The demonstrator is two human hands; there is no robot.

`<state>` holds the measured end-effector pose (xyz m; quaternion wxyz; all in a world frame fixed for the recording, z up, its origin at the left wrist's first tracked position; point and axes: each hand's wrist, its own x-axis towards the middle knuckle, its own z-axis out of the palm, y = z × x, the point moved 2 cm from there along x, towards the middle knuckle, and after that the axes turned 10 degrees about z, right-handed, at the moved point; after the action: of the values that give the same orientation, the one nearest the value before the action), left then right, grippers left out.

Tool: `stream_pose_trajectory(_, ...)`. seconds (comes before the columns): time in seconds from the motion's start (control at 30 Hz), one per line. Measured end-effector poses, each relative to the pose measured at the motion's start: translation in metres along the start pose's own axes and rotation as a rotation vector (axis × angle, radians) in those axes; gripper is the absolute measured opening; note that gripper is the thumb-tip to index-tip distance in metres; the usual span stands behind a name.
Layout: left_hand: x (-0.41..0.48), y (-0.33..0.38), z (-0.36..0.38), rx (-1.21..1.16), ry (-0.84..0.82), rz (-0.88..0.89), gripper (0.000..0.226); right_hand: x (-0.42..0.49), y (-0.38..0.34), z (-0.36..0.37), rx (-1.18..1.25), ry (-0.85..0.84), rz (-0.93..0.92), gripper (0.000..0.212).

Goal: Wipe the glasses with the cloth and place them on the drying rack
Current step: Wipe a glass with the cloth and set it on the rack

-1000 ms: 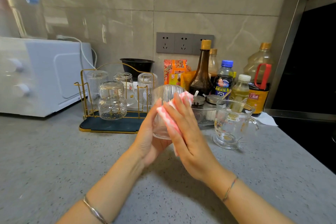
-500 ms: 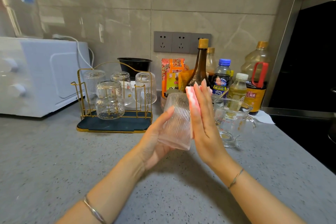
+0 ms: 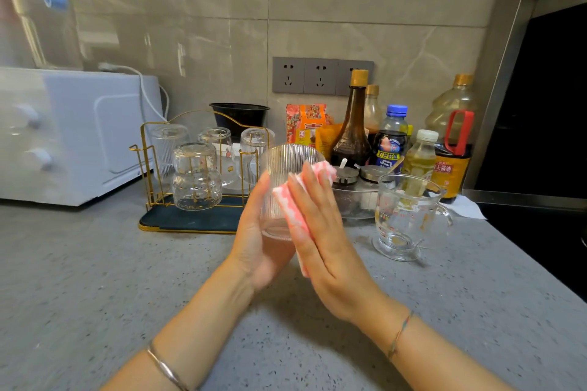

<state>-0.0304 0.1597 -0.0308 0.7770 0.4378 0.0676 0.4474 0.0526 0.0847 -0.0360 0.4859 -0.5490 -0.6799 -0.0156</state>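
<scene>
Shifted left across the glass, my flat right hand presses the cloth against it; my left hand grips it.

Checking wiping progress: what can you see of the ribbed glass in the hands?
The ribbed glass is a clear, empty-looking tumbler with fine vertical ridges and a thick base. It is held roughly upright, mouth up, above the grey counter. The left hand cups its base and left side; the right hand presses a pink-and-white cloth flat against its right side.
</scene>
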Motion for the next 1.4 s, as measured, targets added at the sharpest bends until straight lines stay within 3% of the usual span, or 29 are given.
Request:
stream_pose_trajectory(0.33, 0.001, 0.002, 0.003, 0.149, 0.008, -0.009, 0.062, 0.002, 0.010, -0.006, -0.009, 0.030, 0.014, 0.052)
stream_pose_trajectory(0.43, 0.002, 0.002, 0.005, 0.193, -0.013, -0.005, 0.056, 0.001, 0.007, -0.006, -0.009, 0.029, -0.004, 0.043)
stream_pose_trajectory(0.57, 0.001, -0.002, 0.006, 0.179, -0.050, 0.031, 0.046, 0.004, 0.001, -0.012, -0.038, 0.090, -0.040, 0.038)
stream_pose_trajectory(0.83, -0.006, -0.007, 0.018, 0.104, -0.032, -0.005, 0.058, 0.011, -0.004, -0.021, -0.120, 0.274, -0.043, 0.035)
stream_pose_trajectory(1.13, -0.009, -0.010, 0.019, 0.203, -0.014, -0.001, 0.047, 0.017, 0.003, -0.032, -0.010, 0.265, 0.112, 0.037)
stream_pose_trajectory(1.4, -0.005, -0.003, 0.010, 0.135, 0.053, 0.073, 0.055, 0.005, -0.010, -0.008, -0.118, 0.138, 0.001, 0.046)
